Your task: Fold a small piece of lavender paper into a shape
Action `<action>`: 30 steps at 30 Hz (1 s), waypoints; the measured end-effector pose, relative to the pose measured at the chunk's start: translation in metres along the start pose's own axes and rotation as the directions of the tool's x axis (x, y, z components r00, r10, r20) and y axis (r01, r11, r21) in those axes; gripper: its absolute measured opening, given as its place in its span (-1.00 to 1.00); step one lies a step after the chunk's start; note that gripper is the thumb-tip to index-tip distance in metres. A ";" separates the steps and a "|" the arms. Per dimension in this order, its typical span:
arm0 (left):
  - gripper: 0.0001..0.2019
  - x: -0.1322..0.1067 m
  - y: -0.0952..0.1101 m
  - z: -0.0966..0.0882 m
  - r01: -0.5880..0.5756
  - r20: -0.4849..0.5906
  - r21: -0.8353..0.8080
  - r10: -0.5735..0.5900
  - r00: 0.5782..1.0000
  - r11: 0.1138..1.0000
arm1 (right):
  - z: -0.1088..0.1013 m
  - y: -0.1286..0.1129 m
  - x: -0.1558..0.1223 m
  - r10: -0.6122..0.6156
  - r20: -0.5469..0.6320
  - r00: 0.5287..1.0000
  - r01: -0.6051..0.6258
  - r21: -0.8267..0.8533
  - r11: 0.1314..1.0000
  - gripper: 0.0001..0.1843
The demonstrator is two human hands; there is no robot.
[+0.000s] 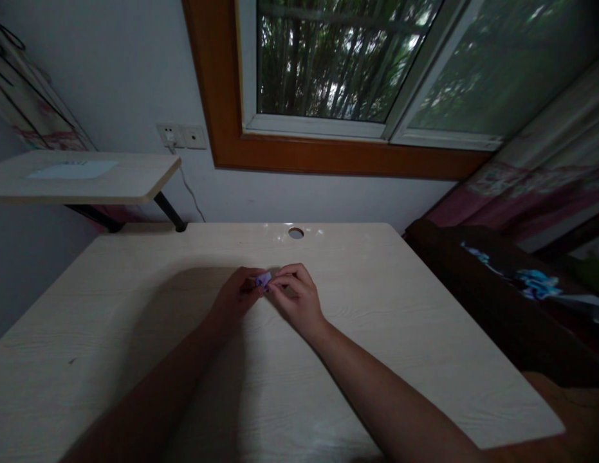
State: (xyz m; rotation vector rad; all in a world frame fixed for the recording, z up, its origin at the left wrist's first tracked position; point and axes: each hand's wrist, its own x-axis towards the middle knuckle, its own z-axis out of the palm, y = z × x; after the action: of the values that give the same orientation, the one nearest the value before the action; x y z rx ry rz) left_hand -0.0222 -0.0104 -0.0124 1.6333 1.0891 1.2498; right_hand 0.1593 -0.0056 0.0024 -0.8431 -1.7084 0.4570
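A small purple piece (pixel 263 280), which looks like folded paper, is held between my two hands above the desk. My left hand (pixel 237 292) is closed on its left side, with the fingers curled. From the right, my right hand (pixel 298 296) pinches at its edge with thumb and fingertips. The fingers cover part of the piece, so its full shape is hidden. Beneath the hands is a pale wood-grain desk (pixel 376 360).
A raised shelf (pixel 154 177) on dark legs stands at the back left with a white sheet (pixel 74 169) on it. A round cable hole (pixel 296 233) is near the desk's back edge. Behind are a wall socket (pixel 181 136) and a window; dark furniture (pixel 473 276) is at right.
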 end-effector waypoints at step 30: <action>-0.83 -0.002 0.004 -0.003 -0.041 -0.005 0.077 0.042 0.999 0.996 | 0.002 0.004 0.001 0.034 0.058 0.998 -0.038 0.076 0.996 -0.77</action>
State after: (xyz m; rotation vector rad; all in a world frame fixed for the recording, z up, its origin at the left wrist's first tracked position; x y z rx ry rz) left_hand -0.0246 -0.0136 -0.0088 1.7187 1.1252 1.2546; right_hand 0.1583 -0.0019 -0.0001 -0.8132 -1.7185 0.5721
